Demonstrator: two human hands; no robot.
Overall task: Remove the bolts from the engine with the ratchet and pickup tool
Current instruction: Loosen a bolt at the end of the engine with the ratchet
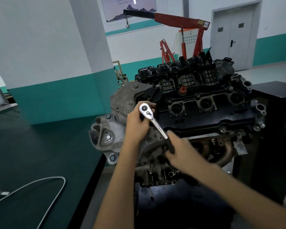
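The engine (pixel 205 103) stands on a dark stand, with a black valve cover on top and a grey timing cover at its left end. A chrome ratchet (pixel 153 123) sits with its head at the cover's near left corner. My left hand (pixel 137 124) is curled round the ratchet head. My right hand (pixel 180 149) grips the ratchet's black handle, lower right. The bolt under the head is hidden. A flexible silver pickup tool (pixel 56 184) lies curved on the green table at lower left.
The green table (pixel 31 146) fills the left side, its edge running beside the engine. A black cabinet (pixel 277 129) stands to the right. A red engine crane (pixel 180 22) is behind the engine. A white and teal pillar (pixel 64 63) rises at the back left.
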